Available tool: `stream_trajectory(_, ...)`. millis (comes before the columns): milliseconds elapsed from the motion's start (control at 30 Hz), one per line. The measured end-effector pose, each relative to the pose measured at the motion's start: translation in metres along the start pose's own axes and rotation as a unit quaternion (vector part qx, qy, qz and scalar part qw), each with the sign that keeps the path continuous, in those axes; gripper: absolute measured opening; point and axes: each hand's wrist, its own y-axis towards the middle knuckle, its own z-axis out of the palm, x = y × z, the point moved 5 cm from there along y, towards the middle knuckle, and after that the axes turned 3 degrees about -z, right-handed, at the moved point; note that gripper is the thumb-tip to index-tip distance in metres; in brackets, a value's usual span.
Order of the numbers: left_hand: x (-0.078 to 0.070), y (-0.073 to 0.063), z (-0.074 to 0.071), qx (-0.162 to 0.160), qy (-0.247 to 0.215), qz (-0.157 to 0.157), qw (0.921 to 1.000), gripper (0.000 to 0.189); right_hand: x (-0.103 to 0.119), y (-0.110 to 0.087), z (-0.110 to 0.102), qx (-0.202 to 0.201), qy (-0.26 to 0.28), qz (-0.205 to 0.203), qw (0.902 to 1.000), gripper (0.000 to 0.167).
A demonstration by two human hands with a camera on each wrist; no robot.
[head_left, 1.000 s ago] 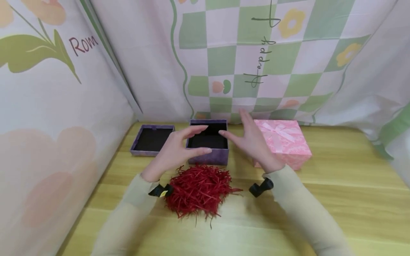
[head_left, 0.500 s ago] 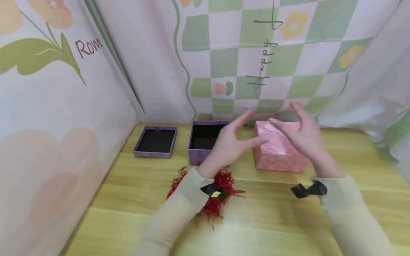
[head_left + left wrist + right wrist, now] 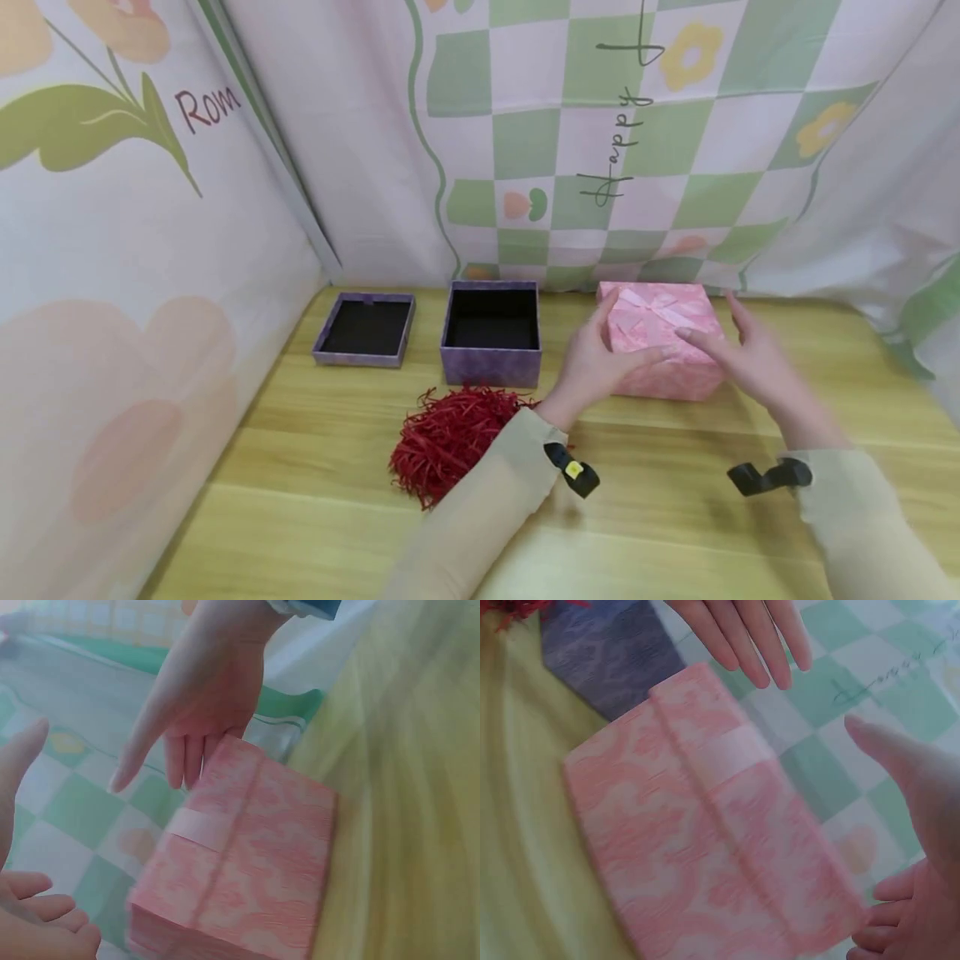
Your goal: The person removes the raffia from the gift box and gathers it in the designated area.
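A pink patterned gift box (image 3: 660, 321) with a ribbon bow on its lid stands closed at the back right of the table. My left hand (image 3: 588, 367) is at its left side, thumb reaching over the front of the lid. On the other side my right hand (image 3: 765, 367) spreads its thumb and fingers by the right edge. In the right wrist view the left fingers (image 3: 761, 637) are straight beside the pink box (image 3: 705, 825); whether they touch it is unclear. The right fingers (image 3: 184, 757) meet or pass behind a box corner in the left wrist view.
An open purple box (image 3: 491, 367) with a black inside stands left of the pink one. Its shallow lid (image 3: 363, 361) lies further left, inside up. Red shredded paper (image 3: 450, 442) is heaped in front, partly behind the left sleeve. Printed curtains (image 3: 525, 142) hang behind.
Both hands have moved right, from around the open purple box to either side of the pink gift box, and have come down beside it. The boxes and shredded paper stay in place.
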Motion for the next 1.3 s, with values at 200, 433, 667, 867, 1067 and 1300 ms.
stream_trajectory(200,0.031,0.009,0.016,-0.025,-0.035,-0.009,0.9990,0.116,-0.029,-0.005,0.014,0.002,0.073,-0.010,0.9973,0.099)
stream_trajectory(433,0.054,0.012,0.029,-0.029,-0.035,-0.026,0.9986,0.122,-0.047,-0.008,0.025,-0.006,0.132,-0.030,0.9908,0.089)
stream_trajectory(667,0.061,0.009,0.030,-0.036,-0.013,-0.073,0.9966,0.123,-0.051,-0.006,0.029,-0.020,0.125,-0.037,0.9913,0.091)
stream_trajectory(867,0.062,0.010,0.029,-0.037,-0.015,-0.073,0.9965,0.119,-0.051,-0.007,0.029,-0.020,0.127,-0.030,0.9913,0.097)
stream_trajectory(1067,0.062,0.010,0.030,-0.036,-0.030,-0.069,0.9965,0.116,-0.054,-0.008,0.027,-0.015,0.112,-0.016,0.9935,0.102)
stream_trajectory(1300,0.063,0.010,0.027,-0.047,-0.014,-0.059,0.9971,0.115,-0.053,-0.005,0.027,-0.016,0.096,-0.025,0.9950,0.097)
